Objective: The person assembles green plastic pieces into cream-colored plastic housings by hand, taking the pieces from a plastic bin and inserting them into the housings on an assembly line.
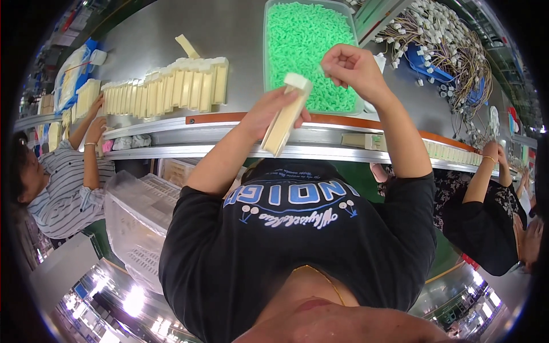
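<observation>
My left hand (267, 110) is closed around a long cream plastic housing (281, 127) with a white cap on its upper end. The housing is held tilted above the front rail. My right hand (351, 70) is raised over the right side of a clear bin (266, 63), thumb and fingertips drawn together in a pinch. What they hold, if anything, is too small to make out. Small bright green plastic pieces (309, 34) fill the bin in a heap.
Many similar housings (166, 88) stand in a row at left, one lying loose behind them. Bundled wires with white connectors (440, 34) pile up at right. A capped housing (363, 140) lies in the rail channel. Co-workers' hands (96, 128) work on both sides.
</observation>
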The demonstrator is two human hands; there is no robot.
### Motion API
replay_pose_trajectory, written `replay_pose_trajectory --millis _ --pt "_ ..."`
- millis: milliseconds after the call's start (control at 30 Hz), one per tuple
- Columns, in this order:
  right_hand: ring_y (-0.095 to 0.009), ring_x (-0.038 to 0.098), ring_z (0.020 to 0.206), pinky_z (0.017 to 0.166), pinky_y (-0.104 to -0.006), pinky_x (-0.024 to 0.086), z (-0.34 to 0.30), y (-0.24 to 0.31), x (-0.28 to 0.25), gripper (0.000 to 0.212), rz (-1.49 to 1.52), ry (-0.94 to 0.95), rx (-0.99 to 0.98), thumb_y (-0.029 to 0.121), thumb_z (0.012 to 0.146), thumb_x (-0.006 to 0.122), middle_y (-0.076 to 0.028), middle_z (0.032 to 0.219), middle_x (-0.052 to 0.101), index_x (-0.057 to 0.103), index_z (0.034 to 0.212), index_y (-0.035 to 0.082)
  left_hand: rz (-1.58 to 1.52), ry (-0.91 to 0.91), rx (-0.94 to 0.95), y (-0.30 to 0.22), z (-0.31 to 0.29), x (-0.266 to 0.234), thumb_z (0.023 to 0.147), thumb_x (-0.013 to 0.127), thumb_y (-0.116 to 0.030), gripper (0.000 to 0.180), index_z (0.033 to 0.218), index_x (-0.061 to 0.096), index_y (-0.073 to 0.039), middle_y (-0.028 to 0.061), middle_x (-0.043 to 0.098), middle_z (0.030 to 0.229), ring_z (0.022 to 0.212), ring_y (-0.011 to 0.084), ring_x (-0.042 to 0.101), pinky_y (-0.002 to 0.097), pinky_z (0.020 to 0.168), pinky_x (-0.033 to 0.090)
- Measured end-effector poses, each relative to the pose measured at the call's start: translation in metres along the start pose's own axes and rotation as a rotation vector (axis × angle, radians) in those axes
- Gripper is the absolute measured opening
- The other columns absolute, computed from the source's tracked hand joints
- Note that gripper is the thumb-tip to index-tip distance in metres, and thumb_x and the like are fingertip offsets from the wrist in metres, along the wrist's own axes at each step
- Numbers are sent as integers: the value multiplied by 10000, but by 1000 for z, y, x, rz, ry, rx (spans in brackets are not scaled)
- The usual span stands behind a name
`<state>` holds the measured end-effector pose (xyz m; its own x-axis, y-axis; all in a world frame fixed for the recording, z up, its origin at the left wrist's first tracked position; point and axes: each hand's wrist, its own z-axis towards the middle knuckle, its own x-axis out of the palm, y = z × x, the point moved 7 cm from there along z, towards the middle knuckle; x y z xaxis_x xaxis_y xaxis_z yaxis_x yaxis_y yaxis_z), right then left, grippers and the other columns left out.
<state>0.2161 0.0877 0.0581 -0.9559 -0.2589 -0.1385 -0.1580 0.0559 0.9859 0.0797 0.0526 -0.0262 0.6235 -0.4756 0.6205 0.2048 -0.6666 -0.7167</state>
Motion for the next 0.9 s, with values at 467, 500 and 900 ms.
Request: replay_pose_trajectory --millis 467,500,900 --pt "-62 493 639 532 -199 403 -32 27 15 46 -169 51 -222 -35 740 563 0 713 529 547 758 5 -100 265 42 19 -1 29 804 528 -183 213 916 494 -6 107 548 733 638 174 540 279 566 438" --pt "-76 493 632 531 -212 402 -32 30 19 49 -270 80 -224 -37 729 561 -11 703 520 539 744 4 -16 248 55 18 -3 28 797 526 -160 206 932 487 -10 95 537 720 636 170 528 284 565 431" --pt "-280 514 658 560 -321 414 -53 57 50 138 -620 269 -567 -76 650 546 -108 698 490 498 748 9 113 545 -45 20 -12 47 800 528 -166 239 974 458 -18 96 543 680 589 161 541 266 523 436"
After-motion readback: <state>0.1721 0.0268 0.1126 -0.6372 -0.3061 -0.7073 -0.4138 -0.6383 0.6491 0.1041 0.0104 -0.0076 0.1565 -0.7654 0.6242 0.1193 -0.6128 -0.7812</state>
